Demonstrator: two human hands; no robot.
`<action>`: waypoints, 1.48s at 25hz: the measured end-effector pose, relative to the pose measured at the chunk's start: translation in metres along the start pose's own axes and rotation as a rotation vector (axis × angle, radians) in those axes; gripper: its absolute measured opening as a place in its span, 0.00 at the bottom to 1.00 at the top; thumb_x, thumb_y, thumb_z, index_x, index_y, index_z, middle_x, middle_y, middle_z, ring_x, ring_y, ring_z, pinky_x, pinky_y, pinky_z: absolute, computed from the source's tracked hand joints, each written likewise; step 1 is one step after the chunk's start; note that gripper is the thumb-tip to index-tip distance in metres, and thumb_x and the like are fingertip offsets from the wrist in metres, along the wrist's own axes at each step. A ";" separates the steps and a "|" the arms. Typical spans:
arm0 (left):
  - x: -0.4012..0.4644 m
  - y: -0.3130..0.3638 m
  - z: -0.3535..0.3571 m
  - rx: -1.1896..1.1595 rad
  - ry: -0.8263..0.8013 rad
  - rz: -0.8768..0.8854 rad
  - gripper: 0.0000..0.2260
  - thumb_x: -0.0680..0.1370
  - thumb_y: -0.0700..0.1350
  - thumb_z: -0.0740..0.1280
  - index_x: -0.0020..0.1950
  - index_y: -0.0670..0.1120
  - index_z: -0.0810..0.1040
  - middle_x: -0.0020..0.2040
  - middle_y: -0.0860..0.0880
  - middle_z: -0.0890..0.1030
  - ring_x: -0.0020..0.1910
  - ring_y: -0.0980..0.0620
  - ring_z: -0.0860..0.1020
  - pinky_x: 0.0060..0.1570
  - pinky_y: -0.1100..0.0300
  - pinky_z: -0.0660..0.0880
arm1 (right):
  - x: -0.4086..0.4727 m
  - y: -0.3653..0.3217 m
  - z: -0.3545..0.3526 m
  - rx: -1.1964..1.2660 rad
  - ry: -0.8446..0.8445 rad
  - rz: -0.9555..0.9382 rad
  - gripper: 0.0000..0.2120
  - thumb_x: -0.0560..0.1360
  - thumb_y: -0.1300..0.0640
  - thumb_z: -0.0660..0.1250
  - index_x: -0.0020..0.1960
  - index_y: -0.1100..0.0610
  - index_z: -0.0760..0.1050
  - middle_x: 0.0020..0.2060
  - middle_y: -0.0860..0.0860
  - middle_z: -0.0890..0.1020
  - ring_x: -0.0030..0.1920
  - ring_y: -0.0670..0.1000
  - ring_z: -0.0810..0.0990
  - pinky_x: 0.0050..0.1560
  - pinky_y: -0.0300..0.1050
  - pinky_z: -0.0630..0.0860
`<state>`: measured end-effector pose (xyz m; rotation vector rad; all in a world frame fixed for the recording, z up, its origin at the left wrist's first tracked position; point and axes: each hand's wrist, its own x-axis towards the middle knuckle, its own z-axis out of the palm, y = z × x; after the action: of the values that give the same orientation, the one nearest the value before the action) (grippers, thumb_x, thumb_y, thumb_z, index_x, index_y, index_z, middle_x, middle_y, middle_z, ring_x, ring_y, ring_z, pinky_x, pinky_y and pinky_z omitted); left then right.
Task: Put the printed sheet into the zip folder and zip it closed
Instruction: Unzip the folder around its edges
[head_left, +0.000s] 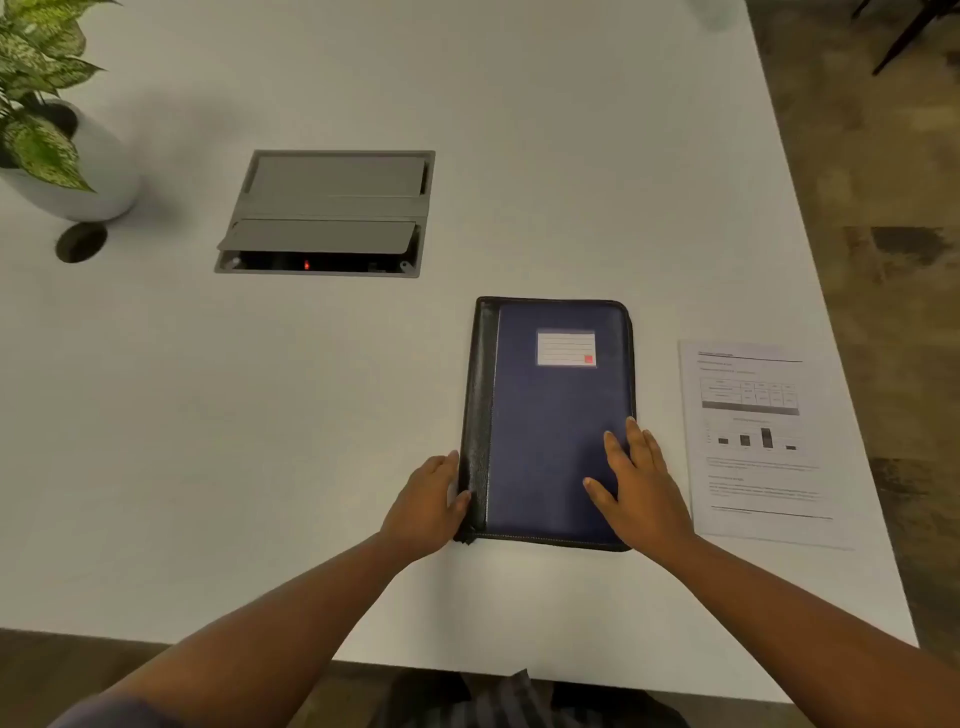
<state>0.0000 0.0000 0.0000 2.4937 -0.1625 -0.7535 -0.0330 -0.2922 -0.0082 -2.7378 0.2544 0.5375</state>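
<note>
A dark blue zip folder (545, 415) with a black spine and a white label lies shut and flat on the white table (260, 441). My left hand (428, 501) grips the folder's lower left edge at the spine, thumb on top. My right hand (641, 480) rests flat on the cover's lower right part, fingers spread. The printed sheet (756, 441), with a table, a bar chart and text, lies flat on the table just right of the folder, apart from both hands.
A grey cable box (327, 213) with its near flap open is set into the table beyond the folder. A potted plant (47, 130) stands at the far left beside a round cable hole (81, 242). The table's right edge runs close to the sheet.
</note>
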 end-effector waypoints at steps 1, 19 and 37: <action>0.001 -0.004 0.003 -0.018 -0.002 -0.005 0.24 0.82 0.48 0.64 0.76 0.45 0.66 0.68 0.46 0.73 0.67 0.46 0.73 0.67 0.55 0.70 | 0.000 0.000 0.001 0.028 -0.015 0.011 0.38 0.77 0.34 0.56 0.80 0.50 0.52 0.81 0.51 0.46 0.80 0.58 0.47 0.74 0.57 0.61; -0.012 -0.026 0.020 -0.376 -0.259 -0.196 0.26 0.64 0.34 0.75 0.60 0.45 0.72 0.47 0.48 0.78 0.37 0.56 0.78 0.39 0.62 0.76 | -0.006 0.004 0.017 0.237 -0.134 0.150 0.40 0.74 0.50 0.74 0.79 0.50 0.57 0.81 0.52 0.51 0.78 0.59 0.59 0.71 0.52 0.67; -0.013 -0.041 0.050 -0.536 -0.014 -0.225 0.12 0.65 0.34 0.71 0.42 0.44 0.72 0.35 0.50 0.80 0.33 0.52 0.75 0.38 0.56 0.73 | -0.001 0.008 0.007 0.375 -0.140 0.190 0.37 0.72 0.56 0.76 0.76 0.50 0.62 0.78 0.51 0.60 0.75 0.59 0.65 0.67 0.54 0.72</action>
<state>-0.0399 0.0163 -0.0502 2.0111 0.2864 -0.7817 -0.0379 -0.2966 -0.0163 -2.3160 0.5263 0.6545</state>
